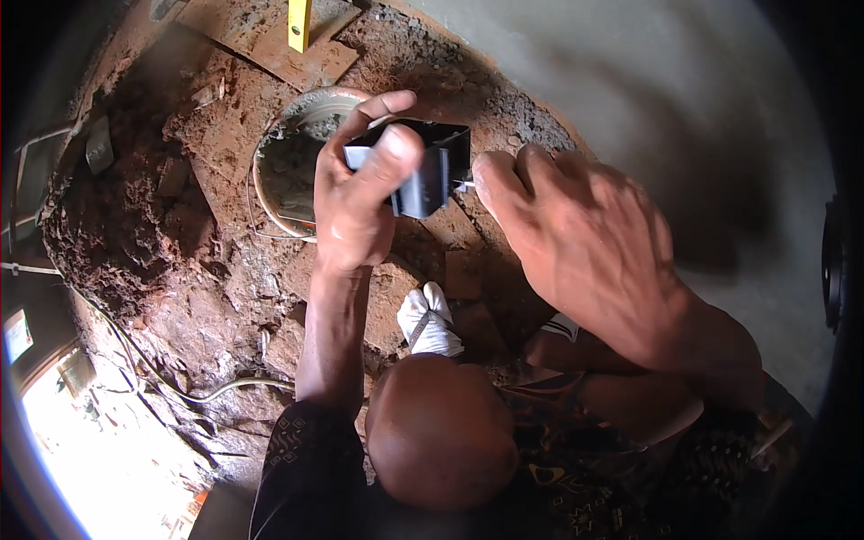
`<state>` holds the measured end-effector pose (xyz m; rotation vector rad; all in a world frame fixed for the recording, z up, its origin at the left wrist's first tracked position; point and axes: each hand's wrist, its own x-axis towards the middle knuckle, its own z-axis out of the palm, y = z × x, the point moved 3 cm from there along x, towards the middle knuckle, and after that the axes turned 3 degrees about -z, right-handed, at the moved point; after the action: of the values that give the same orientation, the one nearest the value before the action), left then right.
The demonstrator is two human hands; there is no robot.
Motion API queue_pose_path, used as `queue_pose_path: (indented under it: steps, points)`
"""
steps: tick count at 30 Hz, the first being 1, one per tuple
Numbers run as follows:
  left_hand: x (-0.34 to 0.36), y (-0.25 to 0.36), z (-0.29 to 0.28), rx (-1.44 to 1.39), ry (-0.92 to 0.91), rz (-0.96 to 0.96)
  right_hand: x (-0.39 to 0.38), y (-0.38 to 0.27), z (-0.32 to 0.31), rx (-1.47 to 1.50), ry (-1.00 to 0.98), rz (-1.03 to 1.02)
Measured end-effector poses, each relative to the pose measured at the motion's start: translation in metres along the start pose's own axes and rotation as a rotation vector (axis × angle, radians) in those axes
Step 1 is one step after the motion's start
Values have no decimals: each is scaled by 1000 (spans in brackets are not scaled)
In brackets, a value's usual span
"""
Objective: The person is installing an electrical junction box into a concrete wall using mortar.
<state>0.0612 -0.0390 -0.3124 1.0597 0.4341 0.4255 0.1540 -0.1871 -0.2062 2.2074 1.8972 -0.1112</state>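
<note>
A dark box sits near the top middle of the frame, held up in the air. The left hand is wrapped around the box's left side, with the thumb pressed on its front and a finger curled over its top edge. The right hand is just to the right of the box. Its fingertips are pinched on a small pale bit that sticks out of the box's right side.

Behind the left hand, in the upper middle, is a round pan with grey, wet mix inside. It rests on rough reddish ground with broken flat pieces lying around. A yellow stick shows at the top edge. The upper right of the frame is a smooth grey wall.

Low in the middle is a bent knee. Just above it lies a white shoe. A thin pale hose runs over the ground at the lower left.
</note>
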Motion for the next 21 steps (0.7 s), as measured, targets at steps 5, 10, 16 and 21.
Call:
queue_pose_path:
  steps: [5, 10, 16, 21]
  points:
    - [-1, -8, 5, -241, -50, -106, -8, 6, 3, 91, 222, -67]
    - [3, -6, -107, -430, 250, -53, -36, 24, -39, 196, 555, -12]
    - [10, -22, -37, -732, -197, 89, -26, 10, -17, 805, 295, 89]
    - [16, -46, -22, -770, -353, 87, -4, -21, 13, 909, 274, 26]
